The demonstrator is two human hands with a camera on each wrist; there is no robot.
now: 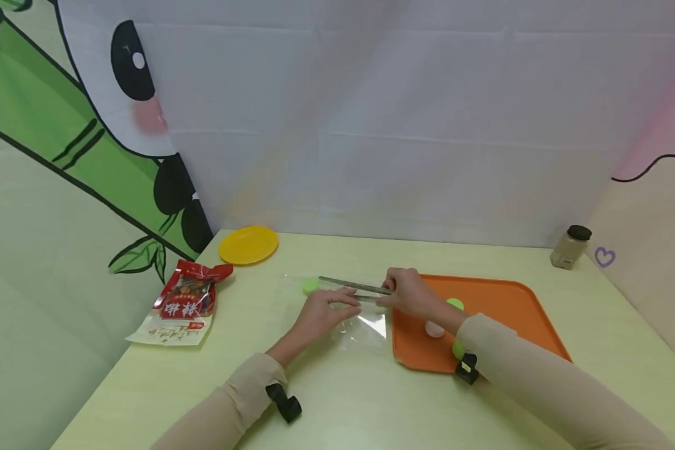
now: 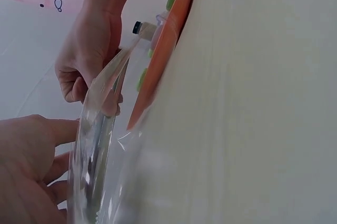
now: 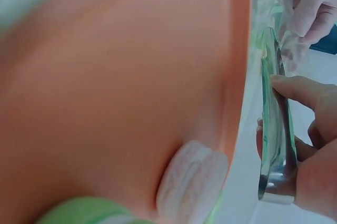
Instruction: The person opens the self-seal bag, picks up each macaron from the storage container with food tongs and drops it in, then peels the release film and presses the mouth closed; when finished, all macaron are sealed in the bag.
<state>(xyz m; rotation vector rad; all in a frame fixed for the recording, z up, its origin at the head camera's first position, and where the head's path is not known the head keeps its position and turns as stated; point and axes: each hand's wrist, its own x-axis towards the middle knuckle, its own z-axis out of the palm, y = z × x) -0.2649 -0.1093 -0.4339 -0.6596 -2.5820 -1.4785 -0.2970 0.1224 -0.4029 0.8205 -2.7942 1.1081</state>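
Note:
My right hand (image 1: pixel 410 292) grips a pair of metal tongs (image 3: pixel 278 145), thumb and fingers on either side of the arms. The tongs reach leftward into a clear plastic bag (image 2: pixel 100 145), their tips near a green macaron (image 1: pixel 310 286) that lies inside it. With my left hand (image 1: pixel 324 314) I pinch the bag's edge by its mouth, as the right wrist view shows. Right beside the bag stands an orange tray (image 1: pixel 486 294), carrying a pale pink macaron (image 3: pixel 192 184) and green macarons (image 1: pixel 455 304), partly hidden by my right forearm.
At the left edge of the table lies a red and white food packet (image 1: pixel 185 303). A yellow plate (image 1: pixel 249 245) sits at the back left. In the back right corner is a jar with a black lid (image 1: pixel 570 247). A printed cloth (image 1: pixel 382 125) hangs behind the table.

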